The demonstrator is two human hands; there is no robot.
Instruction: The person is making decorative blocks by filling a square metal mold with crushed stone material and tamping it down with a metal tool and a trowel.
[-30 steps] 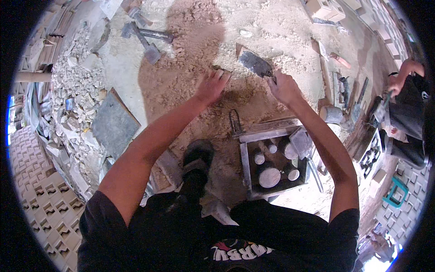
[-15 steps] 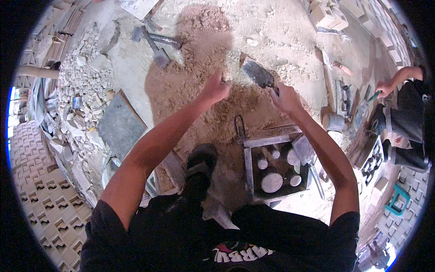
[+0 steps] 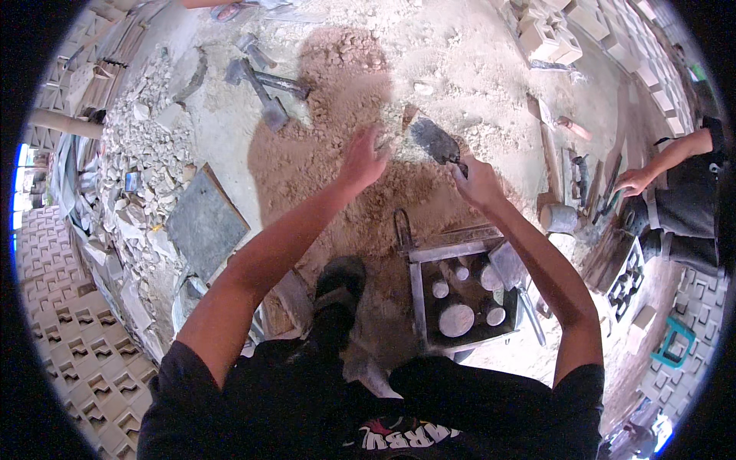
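My right hand (image 3: 477, 182) grips a trowel (image 3: 435, 139) by its handle. The dusty grey blade points up and left, over the pale loose sandy material (image 3: 410, 180). Left of the blade, my left hand (image 3: 363, 159) hovers just above the same heap with fingers curled in; whatever they hold, if anything, is hidden. Below my right hand stands a square metal mould (image 3: 418, 299) with several round pale discs (image 3: 457, 320) inside. A flat metal plate (image 3: 507, 264) leans on its upper right corner, partly behind my forearm.
Hammers (image 3: 264, 96) lie at the upper left. A grey board (image 3: 205, 222) rests by rubble (image 3: 146, 153) on the left. My shoe (image 3: 340, 280) is beside the mould. At right, another person's hand (image 3: 633, 182) holds a tool near wooden pieces; a teal stool (image 3: 675, 342) stands below. Blocks (image 3: 548, 38) sit upper right.
My left hand has shifted slightly, its fingers now looser. The trowel stays in my right hand, almost in place. The other person's hand has moved down and left.
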